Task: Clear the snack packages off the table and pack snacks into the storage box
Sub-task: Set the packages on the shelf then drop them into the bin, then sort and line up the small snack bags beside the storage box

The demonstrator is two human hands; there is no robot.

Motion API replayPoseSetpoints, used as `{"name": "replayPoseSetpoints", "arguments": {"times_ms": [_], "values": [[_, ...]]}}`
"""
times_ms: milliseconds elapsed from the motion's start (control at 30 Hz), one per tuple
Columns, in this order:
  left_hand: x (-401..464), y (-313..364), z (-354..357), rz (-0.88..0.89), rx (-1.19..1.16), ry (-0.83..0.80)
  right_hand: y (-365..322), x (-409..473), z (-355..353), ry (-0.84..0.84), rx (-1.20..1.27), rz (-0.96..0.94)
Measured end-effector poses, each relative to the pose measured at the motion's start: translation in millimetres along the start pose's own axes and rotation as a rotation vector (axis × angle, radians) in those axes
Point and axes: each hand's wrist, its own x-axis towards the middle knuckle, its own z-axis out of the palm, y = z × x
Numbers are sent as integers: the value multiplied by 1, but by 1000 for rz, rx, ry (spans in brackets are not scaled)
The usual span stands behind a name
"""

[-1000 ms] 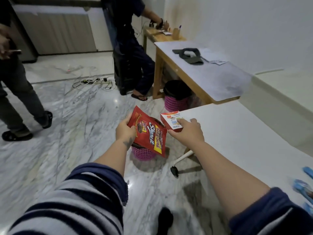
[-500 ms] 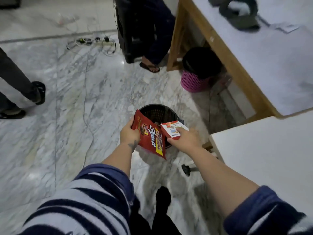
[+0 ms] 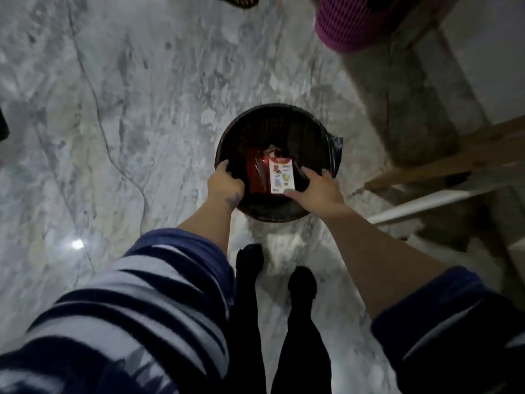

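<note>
Black bin [image 3: 284,123], two packages inside, red pouch [image 3: 254,173], white carton [image 3: 280,174], both hands' fingers seemingly relaxed.

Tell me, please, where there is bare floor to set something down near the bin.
Bare marble floor lies left of the black bin. Crowded: inside the bin, with the red pouch, small box and both hands.

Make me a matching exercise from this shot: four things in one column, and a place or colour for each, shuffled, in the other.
1. red snack pouch
2. white carton
3. pink basket
4. left hand

a. top right corner of the view
b. on the black bin's near-left rim
c. inside the bin, left of the carton
d. inside the bin, beside the right hand

Pairs: 1-c, 2-d, 3-a, 4-b
</note>
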Motion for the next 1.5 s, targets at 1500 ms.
{"name": "replayPoseSetpoints", "arguments": {"times_ms": [1500], "values": [[-637, 229, 260, 1364, 1045, -777, 379, -627, -138, 567, 328, 646]]}}
